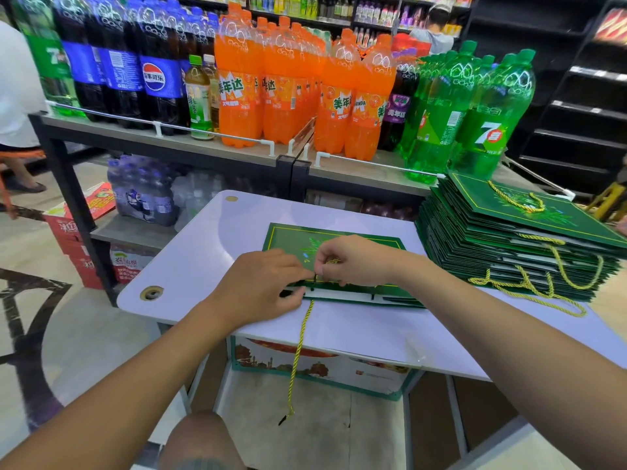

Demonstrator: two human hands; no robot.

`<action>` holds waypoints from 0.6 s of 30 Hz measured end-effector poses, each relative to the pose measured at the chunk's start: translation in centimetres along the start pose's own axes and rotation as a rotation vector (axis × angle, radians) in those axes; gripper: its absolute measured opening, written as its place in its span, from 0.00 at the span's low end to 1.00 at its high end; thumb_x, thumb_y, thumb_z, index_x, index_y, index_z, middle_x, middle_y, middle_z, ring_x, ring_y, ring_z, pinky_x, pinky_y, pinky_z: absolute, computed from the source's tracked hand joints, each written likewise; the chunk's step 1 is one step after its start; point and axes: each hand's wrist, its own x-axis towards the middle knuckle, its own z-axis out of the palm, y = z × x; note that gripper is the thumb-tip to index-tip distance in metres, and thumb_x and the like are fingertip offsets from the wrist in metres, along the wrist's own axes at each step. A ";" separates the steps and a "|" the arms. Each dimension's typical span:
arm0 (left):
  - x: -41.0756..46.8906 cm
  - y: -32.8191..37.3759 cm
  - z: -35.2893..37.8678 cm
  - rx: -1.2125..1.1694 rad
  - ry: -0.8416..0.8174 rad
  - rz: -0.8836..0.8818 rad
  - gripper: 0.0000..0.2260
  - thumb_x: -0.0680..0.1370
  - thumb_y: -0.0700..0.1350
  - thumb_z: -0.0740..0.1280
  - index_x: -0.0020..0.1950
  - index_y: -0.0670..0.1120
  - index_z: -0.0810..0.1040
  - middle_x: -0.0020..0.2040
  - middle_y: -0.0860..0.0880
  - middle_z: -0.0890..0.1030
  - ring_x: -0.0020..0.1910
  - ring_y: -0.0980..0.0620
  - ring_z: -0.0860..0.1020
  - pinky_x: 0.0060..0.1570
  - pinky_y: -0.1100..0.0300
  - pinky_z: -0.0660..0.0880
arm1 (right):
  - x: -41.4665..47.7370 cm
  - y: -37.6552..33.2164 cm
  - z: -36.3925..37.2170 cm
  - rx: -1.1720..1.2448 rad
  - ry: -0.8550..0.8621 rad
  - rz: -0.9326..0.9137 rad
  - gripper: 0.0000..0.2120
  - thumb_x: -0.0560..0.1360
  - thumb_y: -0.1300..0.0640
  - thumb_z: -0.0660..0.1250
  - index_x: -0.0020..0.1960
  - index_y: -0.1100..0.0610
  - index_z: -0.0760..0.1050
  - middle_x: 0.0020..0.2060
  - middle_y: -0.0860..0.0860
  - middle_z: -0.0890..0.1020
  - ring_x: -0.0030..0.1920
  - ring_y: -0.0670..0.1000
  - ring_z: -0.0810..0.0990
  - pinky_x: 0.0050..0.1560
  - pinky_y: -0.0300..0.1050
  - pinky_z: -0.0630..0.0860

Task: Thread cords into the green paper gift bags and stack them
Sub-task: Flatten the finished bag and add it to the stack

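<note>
While both hands meet over its near edge, the green gift bag (339, 240) lies folded flat on the white counter (210, 242), its mouth turned toward the person and its long axis running left to right. Whether anything is inside it cannot be told.

The left hand (261, 283) has its fingers curled, with thumb and forefinger pinching the bag's open lip. Just beside it, almost touching, the right hand (353, 262) pinches the yellow cord (300, 344) on top of the bag. Below the left hand the cord runs toward the person, drops over the counter's near edge and hangs nearly straight down, its dark tip lowest.

To the right of the right hand, apart from the single bag, stands a tall stack (509, 252) of the same bags laid flat, with cord loops spilling from its near side and one handle lying on the top bag.

Under the counter, beneath the hands, sits a printed cardboard box (319, 364). Beyond the hands, a shelf (203, 144) carries rows of upright soft-drink bottles (288, 86).
</note>
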 end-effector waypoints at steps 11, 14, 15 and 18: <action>0.1 0.0 -0.3 -0.001 0.003 -0.087 0.05 0.72 0.48 0.74 0.47 0.53 0.81 0.42 0.57 0.80 0.42 0.53 0.77 0.29 0.56 0.73 | 0.6 0.1 1.1 -0.001 0.080 -0.015 0.06 0.83 0.55 0.62 0.51 0.54 0.78 0.43 0.44 0.85 0.38 0.44 0.83 0.39 0.37 0.76; 0.1 0.0 -0.2 0.006 0.001 -0.075 0.05 0.73 0.48 0.74 0.47 0.53 0.81 0.42 0.57 0.80 0.41 0.53 0.77 0.29 0.54 0.74 | 0.7 0.1 1.2 -0.010 0.080 -0.020 0.06 0.82 0.56 0.62 0.50 0.53 0.78 0.43 0.45 0.84 0.38 0.44 0.83 0.40 0.40 0.76; 0.1 0.0 -0.3 0.010 0.004 -0.072 0.05 0.73 0.48 0.74 0.46 0.52 0.81 0.42 0.57 0.80 0.41 0.53 0.77 0.29 0.54 0.74 | 0.7 0.0 1.2 -0.013 0.082 -0.022 0.06 0.82 0.56 0.62 0.50 0.53 0.78 0.44 0.45 0.85 0.39 0.45 0.83 0.42 0.41 0.78; 0.2 0.2 -0.4 0.017 0.014 -0.061 0.05 0.73 0.48 0.74 0.46 0.52 0.80 0.41 0.56 0.80 0.40 0.52 0.76 0.28 0.55 0.72 | 0.8 -0.1 1.1 -0.030 0.088 -0.028 0.06 0.82 0.55 0.62 0.50 0.53 0.78 0.44 0.46 0.85 0.40 0.46 0.82 0.46 0.46 0.79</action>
